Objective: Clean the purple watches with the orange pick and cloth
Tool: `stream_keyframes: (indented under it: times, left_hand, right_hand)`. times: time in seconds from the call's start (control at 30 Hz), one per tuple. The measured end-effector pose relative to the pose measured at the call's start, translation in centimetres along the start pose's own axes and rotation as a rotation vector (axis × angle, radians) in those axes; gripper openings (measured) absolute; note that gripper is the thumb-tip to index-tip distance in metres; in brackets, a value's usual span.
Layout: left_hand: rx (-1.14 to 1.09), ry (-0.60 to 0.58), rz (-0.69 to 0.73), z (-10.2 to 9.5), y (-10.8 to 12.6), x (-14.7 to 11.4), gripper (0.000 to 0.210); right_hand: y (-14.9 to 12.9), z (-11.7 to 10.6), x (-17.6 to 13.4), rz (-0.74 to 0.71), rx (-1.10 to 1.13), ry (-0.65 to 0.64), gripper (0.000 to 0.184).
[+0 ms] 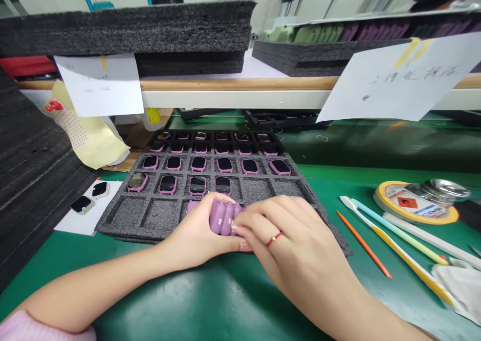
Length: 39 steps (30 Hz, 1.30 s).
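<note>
Okay, I have the left hand's fingers curled round a small row of purple cases (221,217), standing side by side in the grip of my left hand (195,233) over the front edge of the foam tray (161,213). My right hand (295,233) comes in from the other side, its fingertips bunched against the end of that row; whether they pinch a case or only press on it I can't tell. A red ring (274,239) with a gold bead sits on one of its fingers. Just beyond, purple-framed watches (199,163) lie in the tray's cells, screens up, the nearer full row holding six. Left of the tray I see two pale watches (81,204) on white paper (73,224). Right of it, on the green counter (176,306), lie an orange stick (364,244), a toothbrush (398,251) and a crumpled cloth (460,286), with a yellow ring (381,201) farther back. Above all that runs a shelf (225,99), bearing black foam slabs (131,30) on the left, with handwritten notes (101,85) hanging from its edge.
</note>
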<state>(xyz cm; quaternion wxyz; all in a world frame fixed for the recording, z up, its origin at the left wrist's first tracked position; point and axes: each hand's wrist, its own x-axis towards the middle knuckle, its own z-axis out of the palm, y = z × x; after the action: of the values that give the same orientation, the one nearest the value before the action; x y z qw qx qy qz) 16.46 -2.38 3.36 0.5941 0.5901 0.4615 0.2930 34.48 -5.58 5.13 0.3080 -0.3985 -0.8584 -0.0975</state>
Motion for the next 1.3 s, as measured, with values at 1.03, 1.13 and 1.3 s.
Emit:
stream_keyframes:
  times: [1.03,1.13,1.3]
  left_hand:
    - [-0.048,-0.052,-0.001,-1.1,-0.4,-0.2,0.060]
    - [-0.022,-0.048,-0.010,-1.2,-0.4,-0.1,0.062]
    - [0.033,0.009,-0.031,-1.3,-0.4,0.4,0.069]
  right_hand:
    - [2.6,-0.2,-0.1,0.264,0.460,0.168,0.009]
    - [5.0,-2.6,-1.0,0.510,0.496,0.372,0.003]
    - [9.9,-4.9,-7.1,0.774,0.065,0.353,0.021]
